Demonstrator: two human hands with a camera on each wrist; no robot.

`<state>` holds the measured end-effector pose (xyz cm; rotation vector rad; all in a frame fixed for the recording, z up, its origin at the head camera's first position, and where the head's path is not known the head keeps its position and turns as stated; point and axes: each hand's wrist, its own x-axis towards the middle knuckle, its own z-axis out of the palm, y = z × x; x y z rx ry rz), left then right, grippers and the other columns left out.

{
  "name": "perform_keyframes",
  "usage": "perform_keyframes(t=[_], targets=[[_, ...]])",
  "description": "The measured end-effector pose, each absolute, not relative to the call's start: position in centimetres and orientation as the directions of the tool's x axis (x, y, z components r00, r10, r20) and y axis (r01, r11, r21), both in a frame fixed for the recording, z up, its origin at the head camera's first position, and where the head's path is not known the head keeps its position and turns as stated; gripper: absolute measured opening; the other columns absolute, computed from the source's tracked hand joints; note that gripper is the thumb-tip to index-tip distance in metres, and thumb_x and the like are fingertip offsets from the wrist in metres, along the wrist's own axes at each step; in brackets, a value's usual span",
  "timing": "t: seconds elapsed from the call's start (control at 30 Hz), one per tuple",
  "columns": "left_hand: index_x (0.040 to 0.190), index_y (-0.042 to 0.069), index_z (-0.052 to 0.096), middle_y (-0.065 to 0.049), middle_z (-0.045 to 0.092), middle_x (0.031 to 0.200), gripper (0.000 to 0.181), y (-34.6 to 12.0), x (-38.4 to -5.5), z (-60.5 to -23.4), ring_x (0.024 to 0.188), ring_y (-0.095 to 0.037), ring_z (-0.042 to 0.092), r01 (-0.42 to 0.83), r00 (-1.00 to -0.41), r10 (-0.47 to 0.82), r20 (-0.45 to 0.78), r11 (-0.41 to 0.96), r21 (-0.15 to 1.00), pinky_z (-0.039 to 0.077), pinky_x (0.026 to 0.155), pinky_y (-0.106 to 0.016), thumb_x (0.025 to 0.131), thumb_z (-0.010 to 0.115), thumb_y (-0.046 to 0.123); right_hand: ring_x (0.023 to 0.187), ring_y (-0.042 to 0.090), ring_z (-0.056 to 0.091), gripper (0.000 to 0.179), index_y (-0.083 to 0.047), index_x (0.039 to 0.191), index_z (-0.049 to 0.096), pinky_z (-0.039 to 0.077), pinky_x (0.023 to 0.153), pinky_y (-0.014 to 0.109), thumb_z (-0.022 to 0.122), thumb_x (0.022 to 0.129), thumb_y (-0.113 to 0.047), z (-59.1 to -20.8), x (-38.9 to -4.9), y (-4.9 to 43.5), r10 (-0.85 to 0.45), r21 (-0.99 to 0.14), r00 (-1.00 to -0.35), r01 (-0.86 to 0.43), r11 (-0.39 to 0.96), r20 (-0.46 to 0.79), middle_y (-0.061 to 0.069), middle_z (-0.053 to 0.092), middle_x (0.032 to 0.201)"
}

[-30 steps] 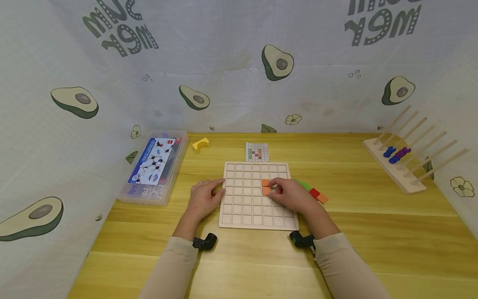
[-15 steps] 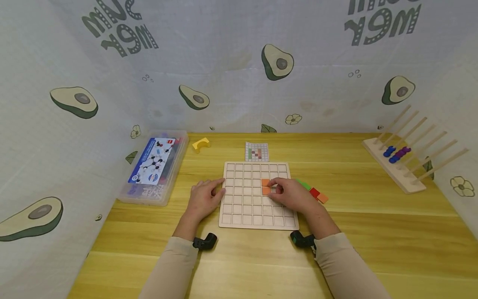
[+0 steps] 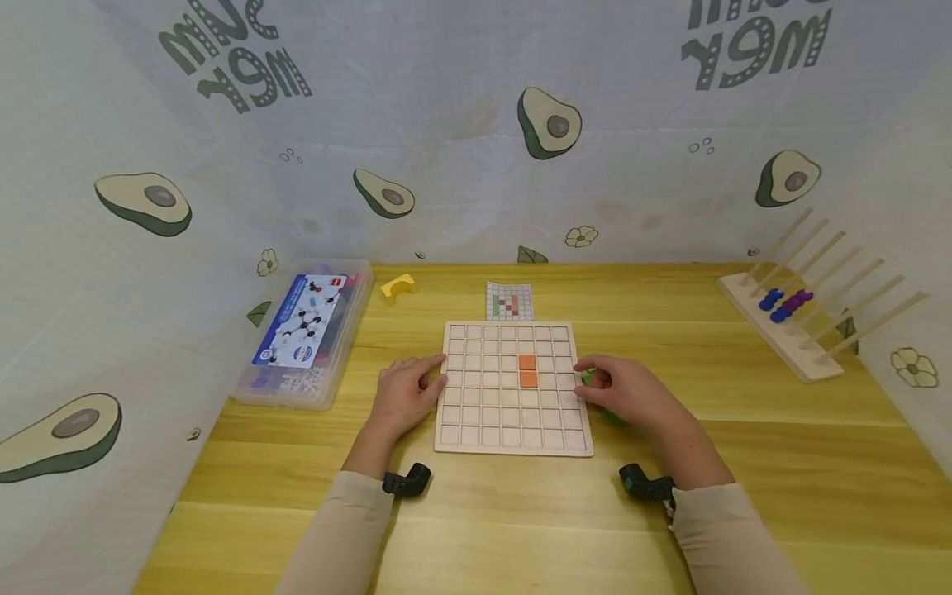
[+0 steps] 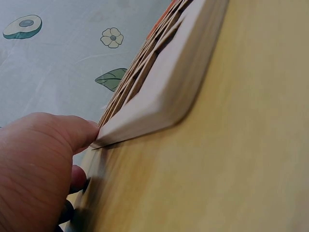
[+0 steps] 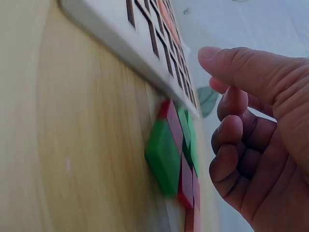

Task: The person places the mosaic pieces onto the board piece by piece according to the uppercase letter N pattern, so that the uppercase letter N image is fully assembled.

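A wooden grid board (image 3: 492,413) lies in front of me with two orange tiles (image 3: 527,362) set in neighbouring cells, one above the other. My left hand (image 3: 403,398) touches the board's left edge with thumb and index finger; the left wrist view shows the thumb (image 4: 79,133) at its side. Over the right edge hovers my right hand (image 3: 632,392), fingers loosely curled with nothing between thumb and fingertips. Below it, in the right wrist view, lie green tiles (image 5: 161,157) and red tiles (image 5: 185,186), beside the board. The hand mostly hides these from the head view.
A small card with a coloured grid pattern (image 3: 509,302) lies behind the board. At the back left are a clear plastic box (image 3: 305,330) and a yellow arch block (image 3: 398,286). A wooden peg rack (image 3: 781,326) with blue and purple beads stands at the right.
My right hand has let go of the orange tiles and moved right, off the board's middle to its right edge above the loose tiles. The left hand has stayed in place.
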<state>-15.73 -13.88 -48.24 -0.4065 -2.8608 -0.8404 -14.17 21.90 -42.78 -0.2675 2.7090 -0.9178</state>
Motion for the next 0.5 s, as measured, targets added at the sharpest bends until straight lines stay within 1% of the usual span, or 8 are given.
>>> perform_keyframes(t=[0.17, 0.33, 0.5], targets=[[0.135, 0.022, 0.069, 0.006, 0.047, 0.068, 0.037, -13.9, -15.8, -48.2, 0.070, -0.015, 0.041, 0.296, -0.953, 0.220, 0.206, 0.809, 0.508, 0.026, 0.072, -0.034, 0.099, 0.067, 0.032, 0.068, 0.016, 0.049, 0.037, -0.007, 0.124, 0.066, 0.039, 0.060, 0.028, 0.073, 0.095, -0.028, -42.6, -13.3, 24.1, -0.220, -0.602, -0.953, -0.052, 0.797, -0.209, 0.003, 0.057, 0.081], [0.135, 0.022, 0.069, 0.006, 0.047, 0.067, 0.038, -13.9, -15.8, -48.3, 0.070, -0.015, 0.041, 0.292, -0.955, 0.219, 0.201, 0.810, 0.509, 0.026, 0.072, -0.034, 0.098, 0.067, 0.033, 0.075, 0.018, 0.049, 0.039, -0.009, 0.124, 0.066, 0.039, 0.063, 0.030, 0.074, 0.094, -0.032, -42.4, -12.5, 26.1, -0.176, -0.573, -0.957, -0.014, 0.820, -0.229, 0.004, 0.056, 0.086], [0.135, 0.022, 0.069, 0.005, 0.047, 0.067, 0.038, -13.8, -15.8, -48.2, 0.070, -0.016, 0.040, 0.292, -0.955, 0.216, 0.203, 0.807, 0.513, 0.026, 0.072, -0.034, 0.099, 0.067, 0.032, 0.077, 0.020, 0.050, 0.043, -0.007, 0.127, 0.065, 0.040, 0.065, 0.031, 0.073, 0.094, -0.034, -42.3, -11.8, 27.8, -0.145, -0.572, -0.963, 0.013, 0.820, -0.229, 0.005, 0.057, 0.088]])
